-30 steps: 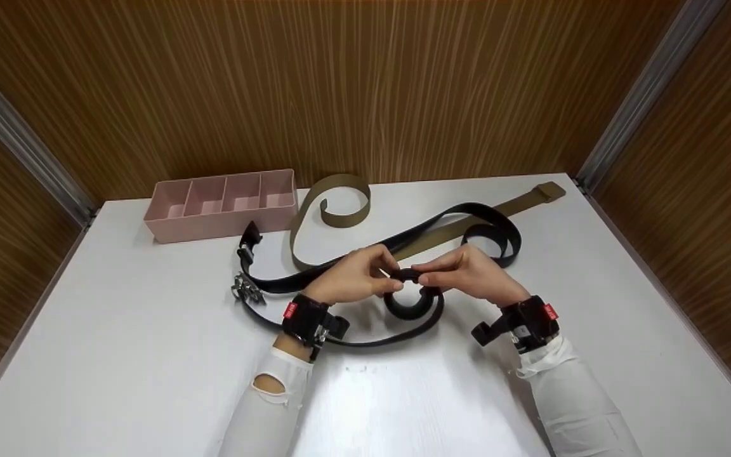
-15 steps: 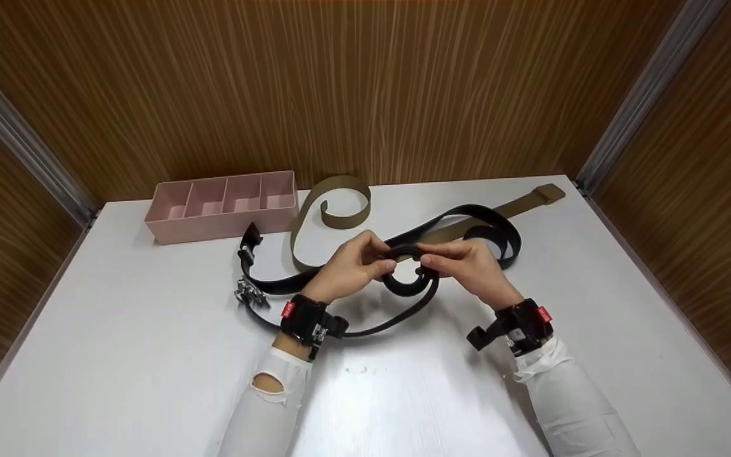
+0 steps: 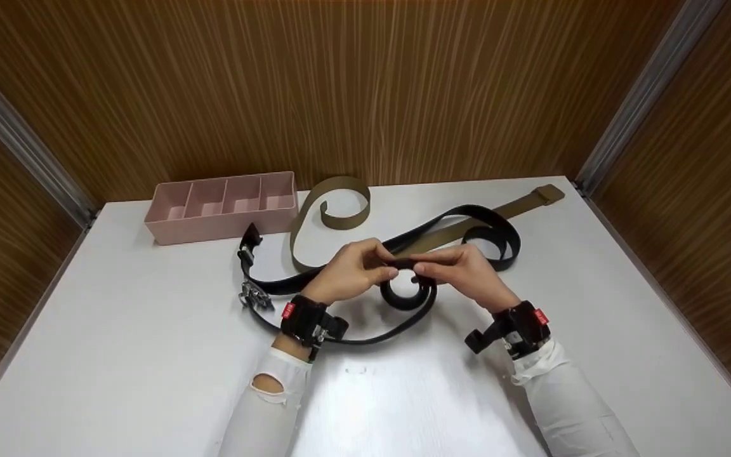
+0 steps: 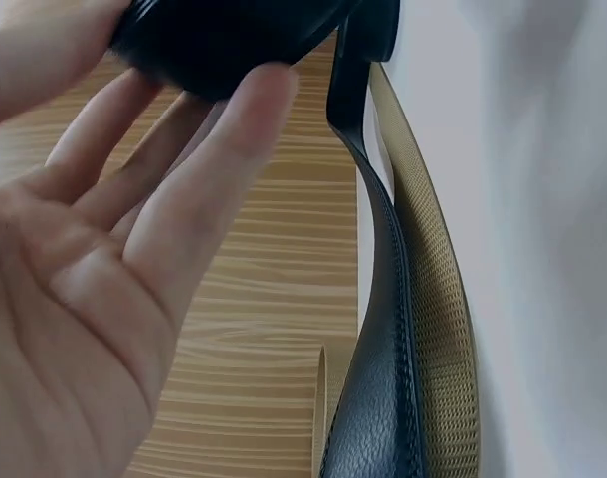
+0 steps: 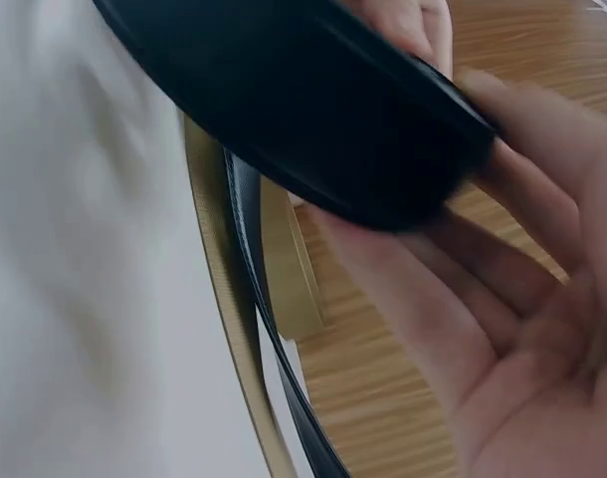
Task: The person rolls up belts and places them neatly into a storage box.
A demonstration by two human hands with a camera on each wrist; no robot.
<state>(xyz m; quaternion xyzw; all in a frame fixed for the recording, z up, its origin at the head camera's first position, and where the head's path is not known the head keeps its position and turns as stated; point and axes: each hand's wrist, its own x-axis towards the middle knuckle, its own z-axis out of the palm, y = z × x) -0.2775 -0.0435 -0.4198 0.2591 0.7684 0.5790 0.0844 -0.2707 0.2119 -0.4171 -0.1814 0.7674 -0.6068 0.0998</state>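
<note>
A black leather belt (image 3: 404, 304) is wound into a small round coil between my two hands. My left hand (image 3: 351, 273) pinches the coil's left side with thumb and fingers. On its right side my right hand (image 3: 468, 274) pinches it the same way. The coil looms dark across the top of the left wrist view and as a wide band (image 5: 313, 110) in the right wrist view. From the coil, the belt's free length curves along the front toward a silver buckle (image 3: 255, 296) at left, passing partly behind my left wrist.
Behind my hands a second black belt (image 3: 283, 285) lies across a tan webbing belt (image 3: 346, 222), which has a curled end and a metal tip (image 3: 549, 193). A pink tray (image 3: 229, 227) with several compartments stands at the back left. Wood-grain panels (image 3: 365, 89) enclose the white table.
Both hands moved away from the body with the coil, then partly back. The belt's free length shifted with them, and its buckle slid slightly right. The other belts and the tray stayed put.
</note>
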